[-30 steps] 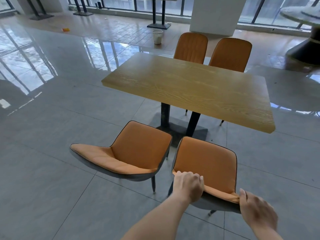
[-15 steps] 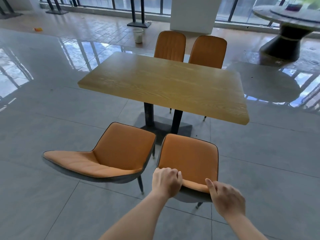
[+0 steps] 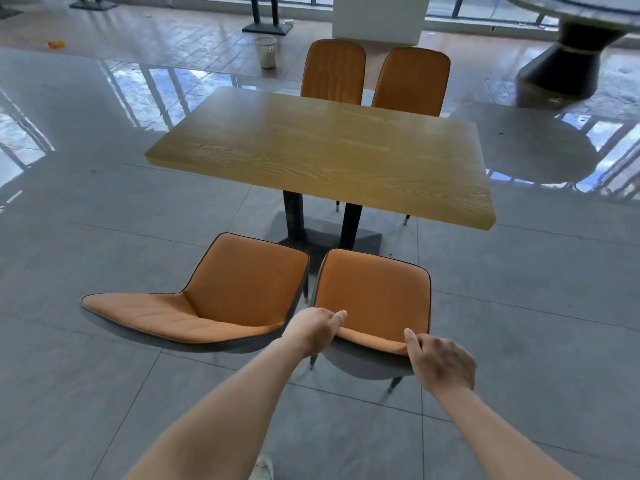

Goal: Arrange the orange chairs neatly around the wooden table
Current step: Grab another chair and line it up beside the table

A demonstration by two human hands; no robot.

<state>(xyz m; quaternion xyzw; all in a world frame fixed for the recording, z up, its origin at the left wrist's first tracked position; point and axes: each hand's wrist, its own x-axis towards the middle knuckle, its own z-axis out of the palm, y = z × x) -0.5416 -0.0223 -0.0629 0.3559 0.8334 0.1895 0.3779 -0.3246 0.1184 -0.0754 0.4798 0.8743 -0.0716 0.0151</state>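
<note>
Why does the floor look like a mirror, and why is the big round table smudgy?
Head view: the glossy floor reflects bright windows as glare; the round table at top right is blurred; the wooden table looks sharp.

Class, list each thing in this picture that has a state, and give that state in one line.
near right chair, facing wooden table, pulled out
near left chair, angled, untouched
far left chair, upright, at table's far edge
far right chair, upright, at table's far edge
left hand, grips near right chair's backrest
right hand, grips same backrest
wastebasket, upright
</note>
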